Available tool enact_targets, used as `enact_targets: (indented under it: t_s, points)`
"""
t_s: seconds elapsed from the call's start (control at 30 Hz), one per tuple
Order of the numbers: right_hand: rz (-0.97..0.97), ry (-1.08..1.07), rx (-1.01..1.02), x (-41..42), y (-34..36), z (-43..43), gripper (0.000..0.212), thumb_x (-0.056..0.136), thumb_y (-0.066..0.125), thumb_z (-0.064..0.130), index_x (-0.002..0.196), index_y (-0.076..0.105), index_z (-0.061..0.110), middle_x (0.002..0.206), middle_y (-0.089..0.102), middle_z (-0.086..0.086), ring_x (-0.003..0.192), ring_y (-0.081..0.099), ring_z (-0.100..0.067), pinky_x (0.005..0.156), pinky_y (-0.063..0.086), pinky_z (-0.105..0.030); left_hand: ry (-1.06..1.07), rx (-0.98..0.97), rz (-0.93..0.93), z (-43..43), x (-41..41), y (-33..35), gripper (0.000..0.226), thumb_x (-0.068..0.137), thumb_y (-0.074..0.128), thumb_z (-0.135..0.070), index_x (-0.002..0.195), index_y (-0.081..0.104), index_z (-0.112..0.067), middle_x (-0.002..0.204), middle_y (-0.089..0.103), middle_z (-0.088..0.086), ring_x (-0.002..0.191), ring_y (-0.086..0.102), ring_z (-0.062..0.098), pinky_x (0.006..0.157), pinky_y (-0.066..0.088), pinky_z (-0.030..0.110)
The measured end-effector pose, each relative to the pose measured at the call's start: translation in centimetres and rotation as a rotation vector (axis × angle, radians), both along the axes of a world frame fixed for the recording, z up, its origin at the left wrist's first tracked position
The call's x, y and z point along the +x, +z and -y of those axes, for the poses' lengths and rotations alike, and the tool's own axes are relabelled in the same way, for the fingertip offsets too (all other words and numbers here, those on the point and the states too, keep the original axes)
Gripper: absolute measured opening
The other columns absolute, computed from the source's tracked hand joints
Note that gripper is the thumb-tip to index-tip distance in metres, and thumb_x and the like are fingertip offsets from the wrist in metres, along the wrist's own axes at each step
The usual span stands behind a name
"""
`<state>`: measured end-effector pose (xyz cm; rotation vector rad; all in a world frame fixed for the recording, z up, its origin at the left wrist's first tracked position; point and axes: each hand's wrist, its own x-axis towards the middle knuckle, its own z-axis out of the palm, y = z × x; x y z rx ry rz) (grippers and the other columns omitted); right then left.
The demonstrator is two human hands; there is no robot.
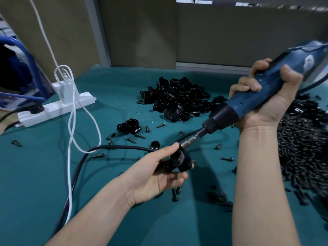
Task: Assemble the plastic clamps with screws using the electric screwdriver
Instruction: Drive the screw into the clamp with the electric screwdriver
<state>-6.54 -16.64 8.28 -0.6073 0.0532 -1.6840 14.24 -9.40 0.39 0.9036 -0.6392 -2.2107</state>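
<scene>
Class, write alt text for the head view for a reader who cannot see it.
A person's right hand holds a blue electric screwdriver, its bit against a black plastic clamp gripped in the left hand. Piles of clamps and screws lie on the green table.

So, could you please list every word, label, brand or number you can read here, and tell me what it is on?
No text can be read.
Electric screwdriver: a pale round sticker on its blue body, too blurred to read.
White power strip and white charger: no legible marking shows.
</scene>
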Motion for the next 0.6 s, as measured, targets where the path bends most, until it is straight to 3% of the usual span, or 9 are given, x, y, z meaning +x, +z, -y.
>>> enact_targets:
  t_s: [0.1, 0.23, 0.43, 0.6]
  points:
    - [0.043, -0.004, -0.004, -0.6, 0.1, -0.2, 0.021, 0.081, 0.039, 0.033, 0.085, 0.050, 0.016, 0.071, 0.060, 0.006, 0.040, 0.046, -0.007, 0.045, 0.037, -0.017, 0.022, -0.131, 0.111, 0.0, 0.0, -0.1, 0.042, 0.077, 0.066, -0.036, 0.105, 0.067, -0.005, 0.090, 0.071, 0.014, 0.059, 0.064, 0.021, 0.049, 0.055, 0.027]
    - [-0.027, -0.077, 0.012, -1.4, 0.3, -0.7, 0.021, 0.082, 0.038, 0.034, 0.085, 0.050, 0.017, 0.072, 0.059, 0.007, 0.042, 0.045, -0.005, 0.047, 0.037, -0.017, 0.063, -0.229, 0.186, 0.2, 0.2, 0.0, 0.031, 0.079, 0.059, -0.037, 0.099, 0.075, -0.019, 0.088, 0.072, 0.011, 0.063, 0.065, 0.018, 0.047, 0.052, 0.025]
    - [-0.146, -0.126, 0.059, -1.3, 0.3, -0.9, 0.020, 0.089, 0.037, 0.032, 0.085, 0.050, 0.018, 0.075, 0.057, 0.009, 0.044, 0.044, -0.004, 0.048, 0.037, -0.017, 0.042, -0.269, 0.151, 0.2, 0.3, 0.0, 0.021, 0.077, 0.063, -0.030, 0.087, 0.073, -0.015, 0.082, 0.071, 0.012, 0.063, 0.065, 0.020, 0.049, 0.052, 0.023]
    - [-0.174, -0.089, 0.076, -0.3, 0.2, -0.7, 0.017, 0.088, 0.040, 0.030, 0.084, 0.051, 0.018, 0.076, 0.057, 0.008, 0.044, 0.044, -0.004, 0.048, 0.038, -0.017, 0.082, -0.280, 0.161, 0.4, 0.1, -0.5, 0.034, 0.077, 0.062, -0.028, 0.101, 0.065, -0.004, 0.079, 0.070, 0.015, 0.062, 0.064, 0.019, 0.053, 0.052, 0.021]
